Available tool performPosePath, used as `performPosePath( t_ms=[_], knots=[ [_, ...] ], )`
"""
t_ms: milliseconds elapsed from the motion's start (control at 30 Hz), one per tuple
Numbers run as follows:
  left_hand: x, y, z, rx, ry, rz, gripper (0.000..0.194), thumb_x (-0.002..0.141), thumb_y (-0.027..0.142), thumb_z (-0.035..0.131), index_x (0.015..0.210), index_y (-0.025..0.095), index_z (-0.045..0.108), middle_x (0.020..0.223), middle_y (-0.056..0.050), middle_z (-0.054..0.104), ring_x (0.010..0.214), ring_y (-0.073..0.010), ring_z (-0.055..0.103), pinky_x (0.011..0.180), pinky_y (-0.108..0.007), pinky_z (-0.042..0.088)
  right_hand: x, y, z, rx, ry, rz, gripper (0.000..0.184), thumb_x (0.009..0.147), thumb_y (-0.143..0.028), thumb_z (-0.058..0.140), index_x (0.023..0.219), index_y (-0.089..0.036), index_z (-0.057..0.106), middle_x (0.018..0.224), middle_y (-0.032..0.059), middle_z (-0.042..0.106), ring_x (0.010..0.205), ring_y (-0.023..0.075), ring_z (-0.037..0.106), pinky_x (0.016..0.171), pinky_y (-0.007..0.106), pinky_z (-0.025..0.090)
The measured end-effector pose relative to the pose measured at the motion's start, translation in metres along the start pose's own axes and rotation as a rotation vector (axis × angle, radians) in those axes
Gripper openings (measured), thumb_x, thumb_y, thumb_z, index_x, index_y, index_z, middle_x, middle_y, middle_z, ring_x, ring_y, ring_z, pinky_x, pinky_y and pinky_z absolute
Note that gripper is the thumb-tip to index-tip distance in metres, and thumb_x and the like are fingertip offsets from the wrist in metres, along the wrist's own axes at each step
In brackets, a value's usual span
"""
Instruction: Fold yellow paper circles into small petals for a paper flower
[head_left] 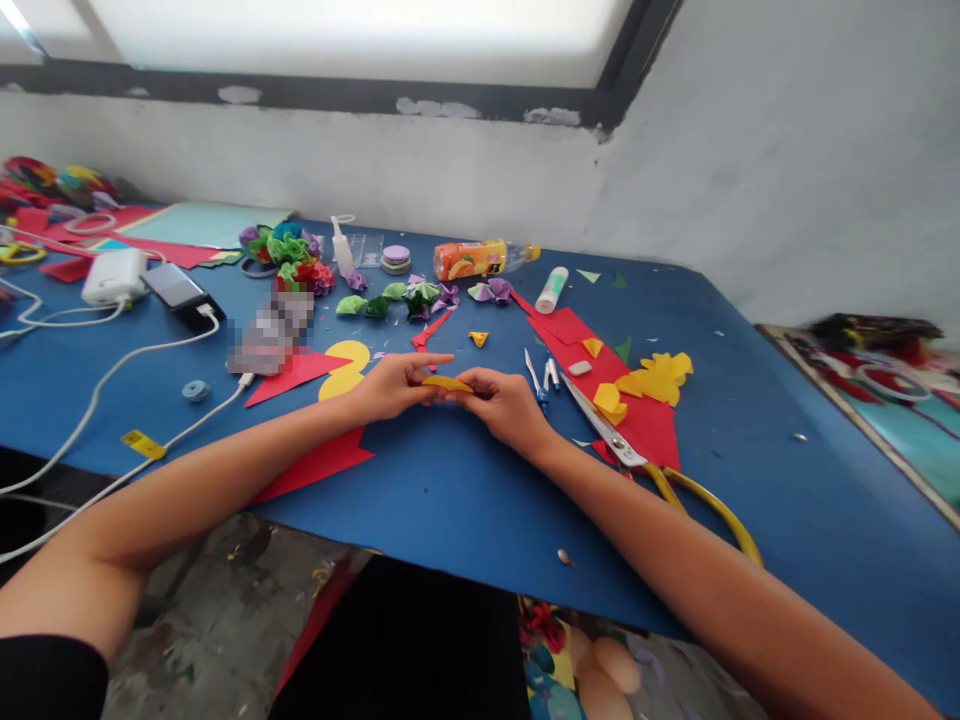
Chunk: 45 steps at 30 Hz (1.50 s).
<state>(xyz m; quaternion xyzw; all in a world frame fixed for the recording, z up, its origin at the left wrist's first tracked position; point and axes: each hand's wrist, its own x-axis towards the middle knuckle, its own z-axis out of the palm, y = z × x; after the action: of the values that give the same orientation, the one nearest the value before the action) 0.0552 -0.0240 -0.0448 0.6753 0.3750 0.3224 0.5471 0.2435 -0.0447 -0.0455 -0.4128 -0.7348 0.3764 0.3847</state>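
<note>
L hand (394, 387) and R hand (508, 408) both pinched a yellow paper pc (448, 384), seen nearly edge-on btwn the fingertips, held up over the near-middle of the blue table (442, 490). L index stuck out straight above it. Yellow paper circles (349, 357) lay just past the L wrist. Yellow-handled scissors (628, 455) were on the R, partly over red paper (654, 428), w/ white eraser (580, 368) nearby. Orange-drink btl (472, 259) lay sideways, far side.
</note>
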Motion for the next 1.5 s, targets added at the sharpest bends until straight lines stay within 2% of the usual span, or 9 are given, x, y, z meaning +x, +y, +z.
performPosePath(
  t_ms=[133,267,400,533,767,1000,1167,1367,1500],
  knots=[
    [0.005,-0.006,-0.004,-0.045,-0.069,0.026,0.061,0.074,0.015,0.059,0.133,0.014,0.042,0.086,-0.004,0.071,0.086,-0.0164,0.067,0.068,-0.025,0.056,0.004,0.009,-0.001,0.047,0.078,0.061,0.015,0.077,-0.021,0.055,0.085,-0.020,0.067,0.077,0.0016,0.070,0.073,0.0165,0.066,0.072,0.031,0.053],
    [0.006,-0.006,-0.006,-0.098,-0.100,0.035,0.067,0.076,0.023,0.061,0.137,0.018,0.036,0.093,-0.006,0.070,0.093,-0.0190,0.065,0.069,-0.026,0.057,0.010,0.015,-0.004,0.129,0.048,0.067,0.022,0.078,-0.018,0.049,0.094,-0.020,0.063,0.081,0.0029,0.069,0.074,0.0166,0.067,0.070,0.032,0.055],
    [0.004,0.002,-0.007,-0.125,-0.058,0.009,0.054,0.079,0.037,0.060,0.127,0.016,0.050,0.100,-0.008,0.068,0.096,-0.0209,0.064,0.074,-0.031,0.056,0.009,0.013,-0.006,0.091,0.057,0.050,0.018,0.079,-0.021,0.050,0.094,-0.019,0.059,0.080,0.0033,0.067,0.068,0.0159,0.065,0.065,0.031,0.054],
    [0.004,0.004,-0.004,-0.103,-0.029,-0.005,0.044,0.074,0.040,0.064,0.108,0.012,0.063,0.098,-0.008,0.069,0.092,-0.0197,0.064,0.072,-0.029,0.055,0.007,0.005,-0.006,0.024,0.047,0.031,0.017,0.080,-0.029,0.053,0.093,-0.018,0.058,0.083,0.0035,0.066,0.070,0.0156,0.063,0.068,0.030,0.051],
    [0.004,0.003,-0.001,-0.177,-0.022,-0.005,0.036,0.063,0.027,0.075,0.095,0.012,0.065,0.090,-0.006,0.070,0.081,-0.0144,0.066,0.075,-0.028,0.052,0.001,-0.004,0.002,0.016,0.108,0.049,0.029,0.079,-0.043,0.057,0.096,-0.019,0.057,0.083,0.0037,0.062,0.070,0.0152,0.058,0.065,0.029,0.049],
    [0.004,0.004,-0.002,-0.103,0.001,0.011,0.028,0.078,0.026,0.059,0.103,0.012,0.060,0.085,-0.004,0.067,0.075,-0.0117,0.064,0.067,-0.023,0.050,0.000,0.004,0.003,0.002,0.116,-0.048,0.038,0.079,-0.027,0.056,0.116,-0.021,0.047,0.112,0.0102,0.058,0.097,0.0209,0.060,0.081,0.036,0.051],
    [-0.001,0.003,0.002,0.102,0.015,0.137,0.018,0.074,0.014,0.059,0.092,0.012,0.062,0.084,-0.002,0.066,0.076,-0.0099,0.060,0.071,-0.020,0.045,-0.001,0.002,0.002,-0.277,0.091,-0.289,0.027,0.081,-0.017,0.051,0.108,-0.021,0.053,0.107,0.0086,0.061,0.101,0.0216,0.059,0.090,0.040,0.048],
    [-0.001,0.008,0.007,-0.073,0.036,0.038,0.013,0.074,0.022,0.063,0.080,0.011,0.061,0.064,0.003,0.059,0.060,-0.0071,0.054,0.055,-0.018,0.040,-0.002,-0.005,0.006,-0.133,0.205,-0.134,0.025,0.081,-0.030,0.057,0.104,-0.020,0.057,0.097,0.0074,0.066,0.081,0.0194,0.064,0.075,0.035,0.054],
    [0.000,0.013,0.007,-0.254,0.018,-0.089,0.012,0.075,0.020,0.062,0.082,0.011,0.064,0.072,-0.001,0.066,0.065,-0.0091,0.062,0.064,-0.021,0.048,-0.003,-0.011,0.001,-0.196,0.277,-0.207,0.012,0.083,-0.030,0.056,0.088,-0.022,0.063,0.087,0.0054,0.067,0.078,0.0188,0.063,0.074,0.035,0.053]
  ],
)
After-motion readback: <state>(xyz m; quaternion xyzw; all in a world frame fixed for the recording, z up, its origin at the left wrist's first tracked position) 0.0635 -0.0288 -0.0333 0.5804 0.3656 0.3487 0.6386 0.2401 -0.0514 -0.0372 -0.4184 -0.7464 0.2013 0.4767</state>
